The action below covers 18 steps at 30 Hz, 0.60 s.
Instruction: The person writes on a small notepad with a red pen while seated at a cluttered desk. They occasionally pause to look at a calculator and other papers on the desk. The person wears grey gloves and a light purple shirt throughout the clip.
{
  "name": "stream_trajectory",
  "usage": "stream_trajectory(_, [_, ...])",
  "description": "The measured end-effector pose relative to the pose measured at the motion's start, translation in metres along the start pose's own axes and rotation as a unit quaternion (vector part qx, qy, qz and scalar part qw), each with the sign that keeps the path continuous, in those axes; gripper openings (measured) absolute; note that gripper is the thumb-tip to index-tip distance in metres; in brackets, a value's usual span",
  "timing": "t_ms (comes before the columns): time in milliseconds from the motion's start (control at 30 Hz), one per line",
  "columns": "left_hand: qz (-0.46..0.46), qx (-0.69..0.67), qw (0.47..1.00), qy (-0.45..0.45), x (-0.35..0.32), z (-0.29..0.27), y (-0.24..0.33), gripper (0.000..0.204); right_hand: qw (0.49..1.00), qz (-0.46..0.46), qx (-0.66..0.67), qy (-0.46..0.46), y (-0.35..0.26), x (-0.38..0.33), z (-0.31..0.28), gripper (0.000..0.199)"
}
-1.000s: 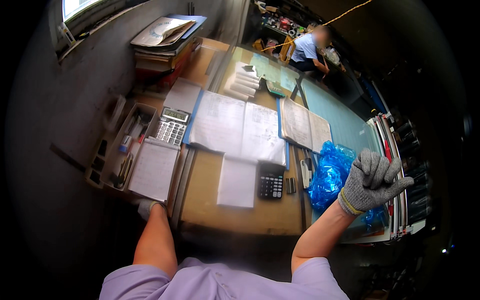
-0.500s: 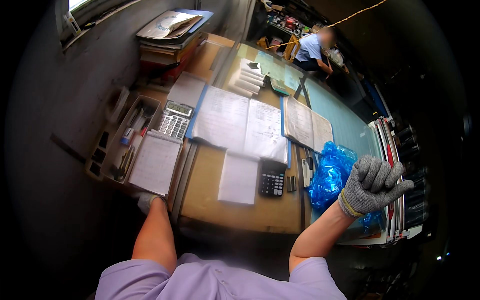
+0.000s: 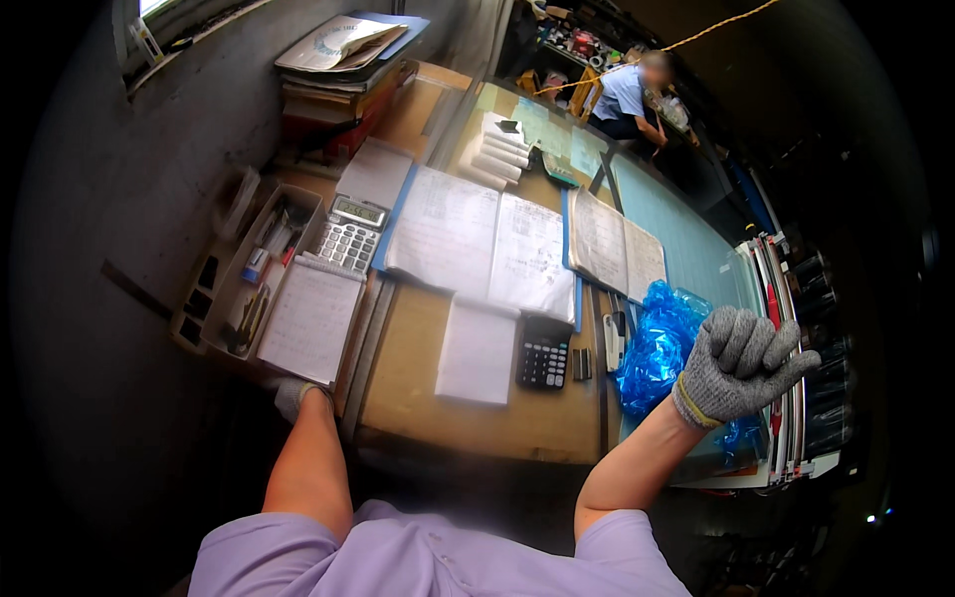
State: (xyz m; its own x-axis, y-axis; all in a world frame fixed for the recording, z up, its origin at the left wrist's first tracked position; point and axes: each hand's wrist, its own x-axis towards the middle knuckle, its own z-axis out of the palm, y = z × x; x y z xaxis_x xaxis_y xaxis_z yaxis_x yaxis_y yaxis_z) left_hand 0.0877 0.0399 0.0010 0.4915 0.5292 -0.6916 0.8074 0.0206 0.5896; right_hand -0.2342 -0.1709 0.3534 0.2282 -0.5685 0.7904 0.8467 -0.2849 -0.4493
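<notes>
My right hand [image 3: 741,366], in a grey knit glove with a yellow cuff edge, is raised above the right side of the desk. Its fingers curl in toward the palm and the thumb sticks out to the right; I see nothing in it. Just left of it lies a crumpled blue plastic bag [image 3: 657,348]. My left hand [image 3: 292,400], gloved alike, is low at the desk's left front, at the near edge of a notepad [image 3: 310,318]. Its fingers are hidden there, so whether it grips anything does not show.
A tray of pens [image 3: 261,269] and a silver calculator [image 3: 351,235] are at left. Open ledgers [image 3: 443,229], a blank pad [image 3: 477,350] and a black calculator [image 3: 543,358] lie mid-desk. Upright panels [image 3: 776,338] line the right edge. Another person [image 3: 625,99] sits far right.
Both hands stay nearly where they were. The view has shifted very slightly; nothing on the desk has visibly been moved.
</notes>
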Motion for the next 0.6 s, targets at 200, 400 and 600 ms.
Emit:
stream_trajectory(200, [0.007,-0.008,1.0,0.019,0.014,-0.001,-0.004,0.067,0.948,0.005,-0.273,0.162,0.046,-0.053,-0.051,0.046])
stream_trajectory(400, [0.013,0.046,0.997,0.054,0.027,0.021,-0.015,0.065,0.589,0.243,-0.751,0.173,0.062,-0.328,-0.168,0.023])
stream_trajectory(600, [0.026,0.059,0.993,0.097,0.034,0.024,-0.014,0.063,0.353,0.306,-0.884,0.013,0.032,-0.393,-0.163,0.027])
